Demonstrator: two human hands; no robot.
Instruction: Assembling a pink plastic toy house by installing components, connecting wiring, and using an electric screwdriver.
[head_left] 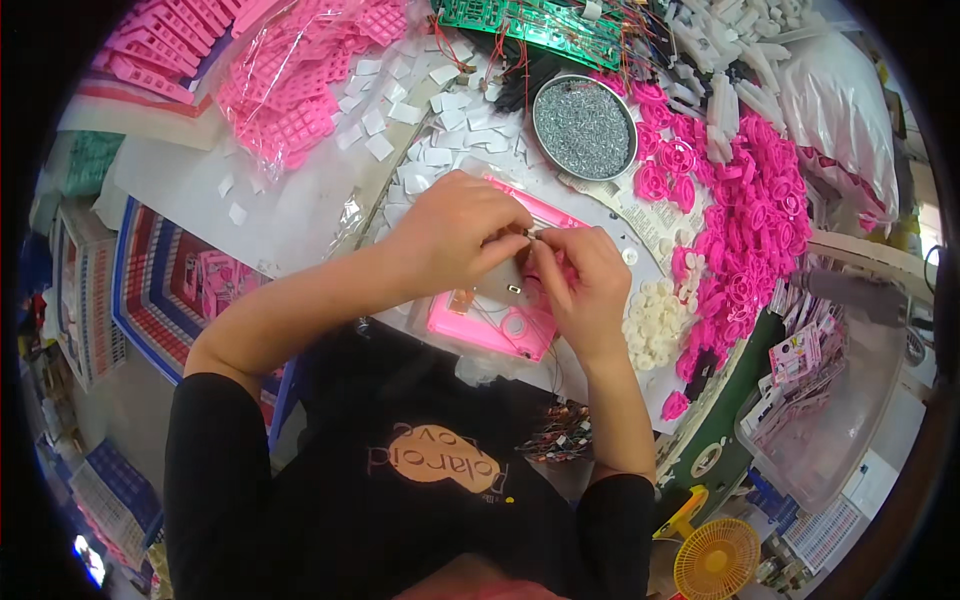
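Both hands meet over a pink plastic casing [455, 322] that lies in front of me on the worktable. Thumb and fingers of my left hand [462, 228] are pinched together near the casing's upper part. Close against them, my right hand [585, 290] is pinched too. Whatever sits between the fingertips is tiny and mostly covered, so its kind does not show. A pink ring-shaped part [515, 324] is at the casing's lower right, and a small metal-framed piece [514, 288] shows inside. My hands hide much of the casing's middle and right.
A round tin of small screws [585, 128] stands beyond my hands. Pink ring parts [745, 215] and cream round pieces [660, 325] are heaped right. White squares [470, 120], green circuit boards [540, 28] and bagged pink grids [290, 90] lie farther off. A blue-rimmed basket [160, 290] is left.
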